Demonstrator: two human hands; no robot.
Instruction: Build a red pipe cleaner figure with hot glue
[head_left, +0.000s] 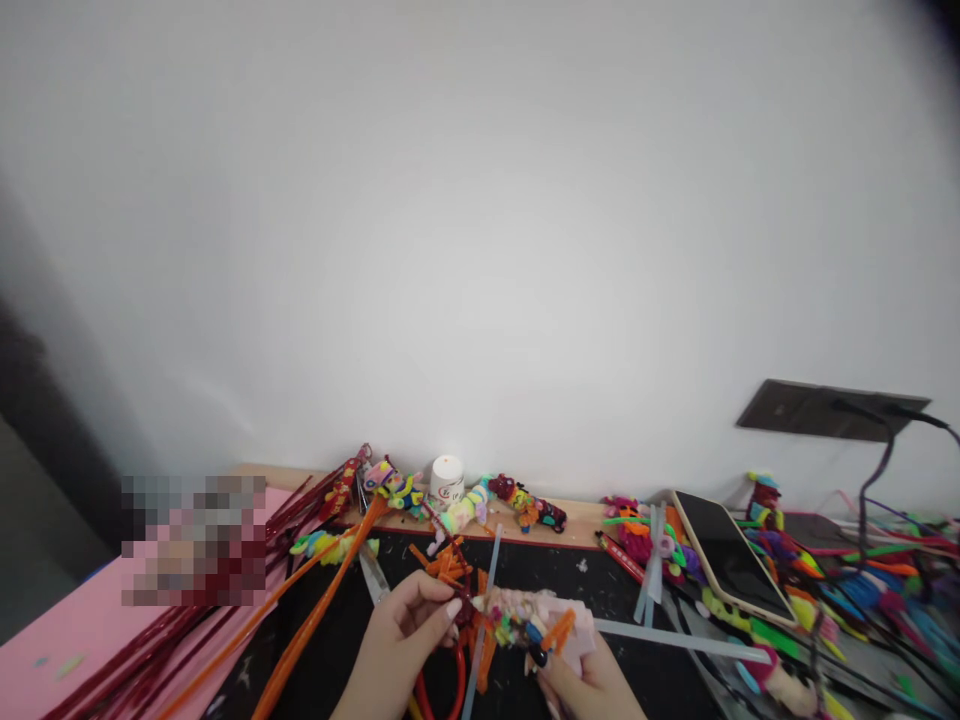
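My left hand (405, 640) is closed, thumb and forefinger pinching a dark red pipe cleaner (463, 598). In my right hand (589, 685) is a multicoloured pipe-cleaner figure (514, 612) with a pale pink piece (574, 625) around its right end. The dark red strand meets the figure's left end; whether they are joined I cannot tell. Short orange pipe-cleaner pieces (448, 565) lie behind my left hand. Scissors with red handles (459, 680) lie partly hidden beneath it, their blade (371, 573) pointing away. A translucent glue stick (493, 560) lies between my hands.
Several finished pipe-cleaner figures (529, 505) and a white paper cup (448, 480) line the wall. Long dark red stems (161, 645) cross a pink sheet (45, 640) at left. A phone (731, 555), cables (862, 510) and heaped coloured pipe cleaners (862, 590) crowd the right.
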